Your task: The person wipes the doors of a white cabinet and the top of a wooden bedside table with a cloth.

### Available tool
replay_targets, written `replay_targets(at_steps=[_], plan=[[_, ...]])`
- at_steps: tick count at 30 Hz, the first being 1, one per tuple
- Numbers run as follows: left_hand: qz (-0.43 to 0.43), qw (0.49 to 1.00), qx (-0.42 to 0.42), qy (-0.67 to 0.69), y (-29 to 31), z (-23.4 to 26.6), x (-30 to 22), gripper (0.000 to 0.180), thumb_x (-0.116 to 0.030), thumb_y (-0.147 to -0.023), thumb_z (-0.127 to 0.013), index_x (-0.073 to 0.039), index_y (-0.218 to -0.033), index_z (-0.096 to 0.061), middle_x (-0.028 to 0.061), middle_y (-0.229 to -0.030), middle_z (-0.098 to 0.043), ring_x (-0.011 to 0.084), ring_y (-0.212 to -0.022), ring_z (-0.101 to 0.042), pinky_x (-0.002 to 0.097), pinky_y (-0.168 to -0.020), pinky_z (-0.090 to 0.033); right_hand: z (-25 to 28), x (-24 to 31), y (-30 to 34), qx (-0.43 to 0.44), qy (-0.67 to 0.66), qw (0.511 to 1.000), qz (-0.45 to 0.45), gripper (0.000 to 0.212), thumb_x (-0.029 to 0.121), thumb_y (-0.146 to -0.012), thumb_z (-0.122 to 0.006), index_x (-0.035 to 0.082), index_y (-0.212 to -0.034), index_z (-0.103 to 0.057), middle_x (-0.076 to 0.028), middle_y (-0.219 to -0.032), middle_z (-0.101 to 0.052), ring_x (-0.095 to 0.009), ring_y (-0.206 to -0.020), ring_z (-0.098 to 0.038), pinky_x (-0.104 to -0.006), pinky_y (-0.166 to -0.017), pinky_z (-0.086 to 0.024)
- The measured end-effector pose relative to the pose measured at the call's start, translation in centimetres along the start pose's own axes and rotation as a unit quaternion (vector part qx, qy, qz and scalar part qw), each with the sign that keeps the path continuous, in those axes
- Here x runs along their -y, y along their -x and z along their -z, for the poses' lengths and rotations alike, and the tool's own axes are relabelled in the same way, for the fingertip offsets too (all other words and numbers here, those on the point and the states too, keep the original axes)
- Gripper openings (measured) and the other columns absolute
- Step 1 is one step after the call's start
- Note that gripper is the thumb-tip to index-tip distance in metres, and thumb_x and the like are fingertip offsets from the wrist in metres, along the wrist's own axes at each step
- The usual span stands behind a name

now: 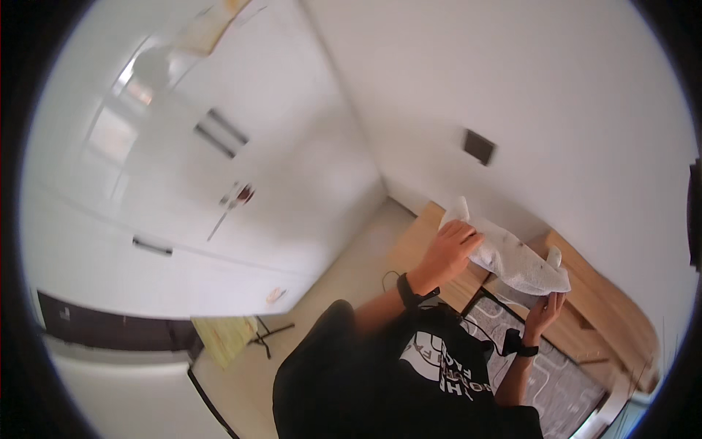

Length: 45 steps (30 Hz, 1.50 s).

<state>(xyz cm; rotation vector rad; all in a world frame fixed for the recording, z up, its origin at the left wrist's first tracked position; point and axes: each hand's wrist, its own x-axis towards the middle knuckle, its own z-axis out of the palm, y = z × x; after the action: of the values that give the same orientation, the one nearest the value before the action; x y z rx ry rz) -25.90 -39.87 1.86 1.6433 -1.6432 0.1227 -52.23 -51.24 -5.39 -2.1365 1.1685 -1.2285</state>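
A long white fabric thing with small dark specks (508, 260) is held up in front of me, slanting down to the right. A rounded nub sticks up near each of its ends; I cannot tell whether it is a soft toy or a folded garment. My left hand (447, 256) grips it near its upper left end, fingers curled over the cloth. Below the lower right end, my right hand (545, 313) holds the edge between bent fingers. Dark bands circle both my wrists.
To the left stands a glossy white cabinet (285, 168) with dark handles. A dark square plate (479, 147) is on the white wall. Light wooden furniture (607, 293) and a grey patterned surface (545, 377) lie beyond my hands. A yellowish board on dark legs (225, 338) stands lower left.
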Motion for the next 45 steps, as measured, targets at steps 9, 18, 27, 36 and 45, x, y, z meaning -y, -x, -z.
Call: replay_targets(at_steps=[9, 18, 27, 36, 45], plan=[[0.201, 0.946, -0.204, -0.149, 10.9, 12.2, 2.9, 0.046, 0.005, -0.061, -0.056, -0.001, -0.107, -0.055, 0.0103, -0.109, -0.051, 0.0299, -0.106, -0.047, 0.0413, -0.095, -0.037, -12.1, 11.0, -0.5, 0.113, -0.058, 0.969, 0.213, 0.028, -0.008, -0.079, -0.046, -0.003, -0.105, -0.053, -0.019, -0.110, -0.048, -0.036, -0.100, -0.048, -0.0365, -0.086, -0.039], [0.287, 0.905, -0.225, -0.219, 22.1, 23.6, 3.7, 0.057, 0.003, -0.066, -0.054, -0.003, -0.122, -0.046, 0.0160, -0.119, -0.045, 0.0344, -0.111, -0.044, 0.0415, -0.094, -0.038, -22.8, 24.8, 2.9, 0.243, -0.148, 0.909, 0.306, 0.049, -0.013, -0.071, -0.042, 0.001, -0.116, -0.051, -0.019, -0.111, -0.042, -0.036, -0.102, -0.043, -0.0395, -0.086, -0.040], [0.311, 0.795, -0.324, -0.407, 26.9, 31.3, 5.7, 0.049, -0.007, -0.074, -0.062, -0.010, -0.122, -0.049, 0.0182, -0.123, -0.044, 0.0361, -0.111, -0.044, 0.0437, -0.090, -0.040, -31.4, 39.1, 4.6, 0.209, -0.191, 0.846, 0.452, 0.053, -0.013, -0.068, -0.051, 0.005, -0.118, -0.054, -0.013, -0.091, -0.045, -0.030, -0.087, -0.044, -0.0384, -0.075, -0.040], [0.265, 0.640, -0.404, -0.597, 26.0, 37.9, 8.2, 0.043, 0.005, -0.067, -0.062, -0.007, -0.108, -0.058, 0.0143, -0.119, -0.046, 0.0315, -0.110, -0.045, 0.0370, -0.088, -0.041, -36.0, 49.1, 1.8, 0.088, -0.307, 0.803, 0.503, 0.046, -0.011, -0.064, -0.056, 0.012, -0.103, -0.067, -0.004, -0.070, -0.037, -0.018, -0.062, -0.041, -0.0277, -0.055, -0.037], [0.150, 0.586, -0.502, -0.618, 21.5, 44.0, 14.6, 0.039, 0.009, -0.069, -0.052, -0.005, -0.105, -0.056, 0.0177, -0.120, -0.046, 0.0342, -0.112, -0.044, 0.0411, -0.090, -0.038, -39.9, 57.2, -1.3, -0.033, -0.469, 0.775, 0.423, 0.032, -0.012, -0.063, -0.053, 0.005, -0.089, -0.063, -0.009, -0.087, -0.046, -0.022, -0.082, -0.046, -0.0326, -0.071, -0.040]])
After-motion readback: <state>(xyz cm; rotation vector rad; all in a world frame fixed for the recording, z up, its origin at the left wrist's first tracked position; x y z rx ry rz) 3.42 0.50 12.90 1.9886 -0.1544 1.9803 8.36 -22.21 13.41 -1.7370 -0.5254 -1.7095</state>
